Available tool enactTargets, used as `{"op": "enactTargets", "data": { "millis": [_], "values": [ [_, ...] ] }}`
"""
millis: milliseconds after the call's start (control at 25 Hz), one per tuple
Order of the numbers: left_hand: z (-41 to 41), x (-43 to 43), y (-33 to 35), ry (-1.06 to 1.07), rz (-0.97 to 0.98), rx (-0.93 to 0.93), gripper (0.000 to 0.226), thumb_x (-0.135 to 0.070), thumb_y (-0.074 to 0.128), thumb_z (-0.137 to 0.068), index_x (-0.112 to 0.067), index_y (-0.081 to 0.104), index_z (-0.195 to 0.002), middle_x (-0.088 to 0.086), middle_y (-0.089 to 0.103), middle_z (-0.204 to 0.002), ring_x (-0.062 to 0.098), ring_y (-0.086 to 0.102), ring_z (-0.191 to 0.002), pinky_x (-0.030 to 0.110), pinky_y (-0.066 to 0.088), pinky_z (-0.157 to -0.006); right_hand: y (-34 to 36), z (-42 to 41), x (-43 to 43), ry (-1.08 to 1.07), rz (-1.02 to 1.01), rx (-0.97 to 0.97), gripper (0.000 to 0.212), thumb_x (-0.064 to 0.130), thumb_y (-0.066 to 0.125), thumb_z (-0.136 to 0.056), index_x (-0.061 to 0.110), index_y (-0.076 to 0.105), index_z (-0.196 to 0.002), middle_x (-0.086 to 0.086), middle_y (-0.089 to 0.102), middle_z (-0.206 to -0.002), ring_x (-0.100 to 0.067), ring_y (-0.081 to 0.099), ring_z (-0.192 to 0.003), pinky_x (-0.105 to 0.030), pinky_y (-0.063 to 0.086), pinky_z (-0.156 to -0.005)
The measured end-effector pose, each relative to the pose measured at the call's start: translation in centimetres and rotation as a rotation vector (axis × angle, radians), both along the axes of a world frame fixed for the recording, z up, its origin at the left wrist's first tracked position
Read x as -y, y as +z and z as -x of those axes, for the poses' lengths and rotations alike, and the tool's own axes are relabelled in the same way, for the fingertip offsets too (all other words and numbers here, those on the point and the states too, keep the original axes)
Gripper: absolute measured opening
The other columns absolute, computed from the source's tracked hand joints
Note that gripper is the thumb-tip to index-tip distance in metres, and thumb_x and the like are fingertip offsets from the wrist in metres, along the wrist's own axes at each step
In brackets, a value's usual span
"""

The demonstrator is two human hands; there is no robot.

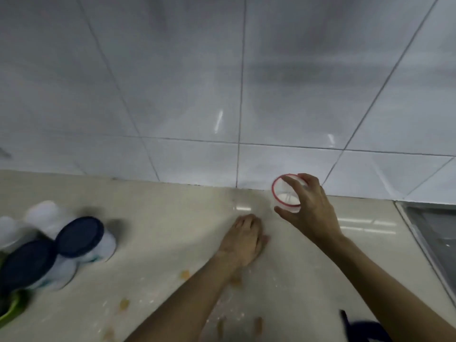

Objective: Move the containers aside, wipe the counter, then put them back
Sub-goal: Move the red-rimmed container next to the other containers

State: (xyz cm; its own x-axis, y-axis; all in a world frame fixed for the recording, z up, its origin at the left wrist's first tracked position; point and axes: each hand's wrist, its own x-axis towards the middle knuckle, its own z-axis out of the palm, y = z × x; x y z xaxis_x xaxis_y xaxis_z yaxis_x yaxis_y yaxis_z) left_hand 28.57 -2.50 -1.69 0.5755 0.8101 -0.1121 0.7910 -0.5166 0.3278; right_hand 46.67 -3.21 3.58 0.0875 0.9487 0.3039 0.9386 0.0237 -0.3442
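Observation:
My right hand (304, 206) grips a clear container with a red rim (283, 193) from above, near the tiled wall at the back of the beige counter (160, 218). White powder lies in its bottom. Just left of it, my left hand (243, 239) rests palm down on the counter with the fingers together and nothing visibly in it. At the left edge stand two white jars with dark blue lids (81, 239), (27, 264), with two white containers (47, 215) behind them. Orange-brown crumbs and white dust (185, 274) are scattered over the counter in front.
A grey-white tiled wall (222, 95) rises behind the counter. A metal sink edge (429, 233) lies at the right. Something green (12, 309) shows at the lower left corner, and a dark blue thing (365, 329) at the bottom right.

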Motion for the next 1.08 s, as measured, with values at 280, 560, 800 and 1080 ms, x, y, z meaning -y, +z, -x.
{"op": "enactTargets", "data": {
  "millis": [280, 560, 800, 1080],
  "values": [
    [26.7, 14.2, -1.7, 0.343, -0.067, 0.145, 0.042, -0.034, 0.042, -0.093, -0.009, 0.062, -0.12, 0.007, 0.06, -0.124, 0.02, 0.056, -0.116, 0.022, 0.036, -0.105, 0.5, 19.9, 5.0, 0.264, 0.103, -0.091, 0.086, 0.047, 0.082, -0.061, 0.027, 0.042, -0.135, -0.007, 0.039, -0.143, -0.028, 0.046, -0.124, -0.044, 0.051, -0.094],
    [40.5, 22.4, -3.6, 0.634, -0.165, 0.171, 0.036, -0.026, 0.048, -0.094, -0.007, 0.059, -0.122, 0.01, 0.055, -0.13, 0.024, 0.051, -0.122, 0.035, 0.037, -0.106, -2.6, 39.2, 10.2, 0.544, 0.145, -0.228, 0.076, 0.05, 0.076, -0.06, 0.026, 0.049, -0.126, -0.006, 0.046, -0.136, -0.028, 0.05, -0.119, -0.042, 0.053, -0.089],
    [42.1, 26.1, -4.8, 0.646, -0.172, 0.238, 0.033, -0.025, 0.048, -0.094, -0.007, 0.061, -0.118, 0.011, 0.055, -0.132, 0.022, 0.045, -0.124, 0.036, 0.032, -0.11, -4.3, 46.5, 12.3, 0.494, 0.196, -0.28, 0.077, 0.046, 0.081, -0.058, 0.031, 0.046, -0.125, -0.007, 0.042, -0.135, -0.028, 0.047, -0.121, -0.046, 0.053, -0.087],
    [40.9, 27.4, -4.4, 0.571, -0.109, 0.327, 0.032, -0.025, 0.05, -0.095, -0.011, 0.059, -0.122, 0.007, 0.049, -0.139, 0.022, 0.042, -0.13, 0.036, 0.031, -0.112, -3.9, 44.9, 16.0, 0.354, 0.202, -0.275, 0.086, 0.063, 0.065, -0.071, 0.022, 0.036, -0.14, -0.013, 0.032, -0.15, -0.03, 0.038, -0.134, -0.044, 0.041, -0.104]
  ]
}}
